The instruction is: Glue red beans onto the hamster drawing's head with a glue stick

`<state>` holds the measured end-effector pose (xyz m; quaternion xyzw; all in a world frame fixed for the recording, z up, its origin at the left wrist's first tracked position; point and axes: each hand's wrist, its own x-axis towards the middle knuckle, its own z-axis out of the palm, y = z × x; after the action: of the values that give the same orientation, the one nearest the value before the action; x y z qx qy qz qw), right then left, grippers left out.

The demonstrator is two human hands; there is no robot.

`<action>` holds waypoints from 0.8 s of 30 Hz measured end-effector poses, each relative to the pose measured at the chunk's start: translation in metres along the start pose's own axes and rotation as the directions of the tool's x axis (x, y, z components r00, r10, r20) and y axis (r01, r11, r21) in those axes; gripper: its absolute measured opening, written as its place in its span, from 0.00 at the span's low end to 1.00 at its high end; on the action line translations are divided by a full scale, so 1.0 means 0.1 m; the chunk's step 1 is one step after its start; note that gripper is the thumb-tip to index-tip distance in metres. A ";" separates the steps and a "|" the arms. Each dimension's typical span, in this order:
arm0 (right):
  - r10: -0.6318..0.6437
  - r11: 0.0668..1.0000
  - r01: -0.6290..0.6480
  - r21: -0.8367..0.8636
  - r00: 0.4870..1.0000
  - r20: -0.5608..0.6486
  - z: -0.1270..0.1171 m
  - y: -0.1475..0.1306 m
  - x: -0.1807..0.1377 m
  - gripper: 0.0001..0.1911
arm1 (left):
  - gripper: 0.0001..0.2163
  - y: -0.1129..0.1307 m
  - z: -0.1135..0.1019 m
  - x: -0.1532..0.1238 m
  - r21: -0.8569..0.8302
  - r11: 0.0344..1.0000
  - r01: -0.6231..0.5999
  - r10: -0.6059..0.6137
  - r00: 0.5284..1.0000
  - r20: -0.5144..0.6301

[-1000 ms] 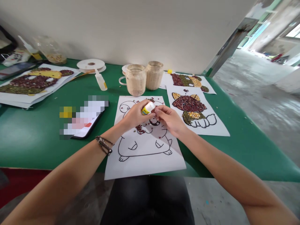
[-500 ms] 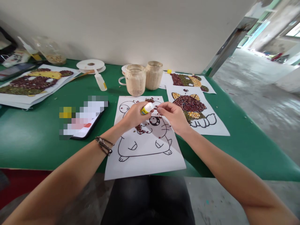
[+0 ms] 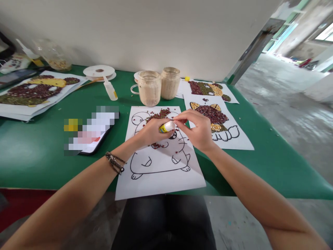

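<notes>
My left hand (image 3: pixel 151 132) is closed around a small glue bottle (image 3: pixel 167 127) with a yellow label, its white end pointing right. Facing it, my right hand (image 3: pixel 199 128) has thumb and forefinger pinched together beside that white end; anything between the fingertips is too small to make out. Both hands are above a sheet of paper (image 3: pixel 163 185) with a black outline drawing of a round animal. Dark red and green beans (image 3: pixel 164 113) lie heaped at the drawing's head, and more are scattered around its mouth, partly hidden by my left hand.
A bean-covered fox-like picture (image 3: pixel 212 114) lies to the right, another bean picture (image 3: pixel 208 89) behind it. Two jars (image 3: pixel 149 88) stand at the back. Left are a phone (image 3: pixel 97 135), a white glue bottle (image 3: pixel 110 89), a spool (image 3: pixel 99 71) and stacked bean pictures (image 3: pixel 33 91).
My left hand has shifted a little right and down with the glue bottle, uncovering more of the beans at the head. My right hand has turned slightly, its fingertips still close to the bottle.
</notes>
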<state>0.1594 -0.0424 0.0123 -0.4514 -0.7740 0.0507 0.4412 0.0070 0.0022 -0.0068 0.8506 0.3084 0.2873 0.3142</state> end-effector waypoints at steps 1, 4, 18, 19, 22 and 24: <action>-0.010 1.000 0.010 -0.002 1.000 -0.004 -0.01 -0.01 0.01 0.05 | 0.05 0.00 0.00 0.00 0.007 1.000 -0.005 0.005 1.000 0.003; -0.034 0.999 0.034 -0.010 0.999 0.012 -0.04 -0.02 0.02 0.04 | 0.05 -0.01 0.01 0.00 0.022 1.000 -0.010 0.010 1.000 0.009; -0.137 0.988 0.143 -0.059 0.986 0.090 -0.04 0.06 0.00 0.07 | 0.05 -0.05 0.03 0.01 0.095 0.993 -0.068 0.068 0.998 0.013; -0.149 0.986 0.155 -0.060 0.985 0.087 -0.04 0.07 0.00 0.06 | 0.05 -0.05 0.03 0.01 0.095 0.993 -0.068 0.067 0.998 0.013; -0.164 0.984 0.170 -0.061 0.982 0.092 -0.05 0.07 0.00 0.06 | 0.05 -0.04 0.02 0.01 0.100 0.993 -0.062 0.061 0.998 0.013; -0.168 0.983 0.175 -0.060 0.980 0.102 -0.06 0.08 0.00 0.06 | 0.05 -0.04 0.02 0.01 0.110 0.992 -0.058 0.057 0.998 0.016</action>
<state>0.1686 -0.0399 0.0122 -0.3949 -0.8317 0.0075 0.3903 0.0073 0.0045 -0.0108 0.8770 0.2972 0.2734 0.2603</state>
